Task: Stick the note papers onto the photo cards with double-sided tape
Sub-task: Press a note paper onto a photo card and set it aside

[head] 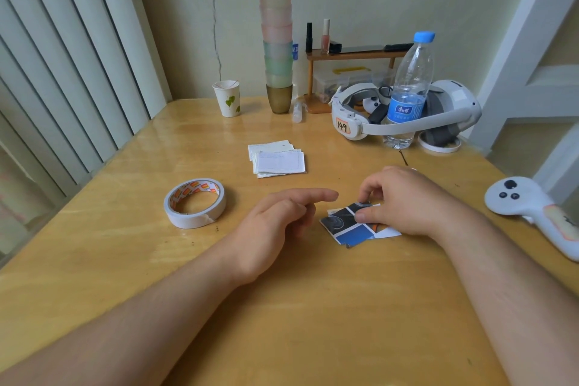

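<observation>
right hand [404, 200] pinches the top of the photo cards [357, 226] near the front of the wooden worktop [282, 307] | left hand [275, 222] hovers beside them, fingers loose, holding nothing | note papers [277, 159] stacked behind | double-sided tape [195, 207] roll at left

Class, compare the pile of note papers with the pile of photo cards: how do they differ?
The note papers are pale and lie untouched; the photo cards are dark and blue, pinched by the right hand. The papers lie farther back than the cards. Both are loose piles on the table.
</observation>
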A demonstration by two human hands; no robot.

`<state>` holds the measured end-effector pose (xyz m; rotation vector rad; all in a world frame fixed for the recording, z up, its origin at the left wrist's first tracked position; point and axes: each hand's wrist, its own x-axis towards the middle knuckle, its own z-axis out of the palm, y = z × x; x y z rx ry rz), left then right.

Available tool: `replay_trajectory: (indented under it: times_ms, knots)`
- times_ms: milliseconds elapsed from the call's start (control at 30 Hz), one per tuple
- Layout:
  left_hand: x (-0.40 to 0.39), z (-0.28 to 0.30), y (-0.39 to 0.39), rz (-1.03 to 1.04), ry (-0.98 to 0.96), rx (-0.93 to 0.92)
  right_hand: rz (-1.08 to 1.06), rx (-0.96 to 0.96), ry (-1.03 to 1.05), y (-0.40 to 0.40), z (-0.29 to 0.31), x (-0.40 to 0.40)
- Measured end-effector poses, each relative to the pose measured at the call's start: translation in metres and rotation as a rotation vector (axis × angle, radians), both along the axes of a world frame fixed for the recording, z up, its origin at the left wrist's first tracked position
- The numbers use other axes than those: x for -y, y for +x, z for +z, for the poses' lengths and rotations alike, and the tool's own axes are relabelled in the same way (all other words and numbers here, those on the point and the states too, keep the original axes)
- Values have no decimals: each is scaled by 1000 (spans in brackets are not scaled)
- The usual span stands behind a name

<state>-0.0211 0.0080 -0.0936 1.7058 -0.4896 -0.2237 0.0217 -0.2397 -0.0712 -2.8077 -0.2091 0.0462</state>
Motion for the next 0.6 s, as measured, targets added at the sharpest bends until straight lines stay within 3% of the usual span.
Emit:
replay_trajectory:
  times_ms: [600]
  knots:
    - [0,-1,1,12,13,1,51,-20,150,-5,-3,-5]
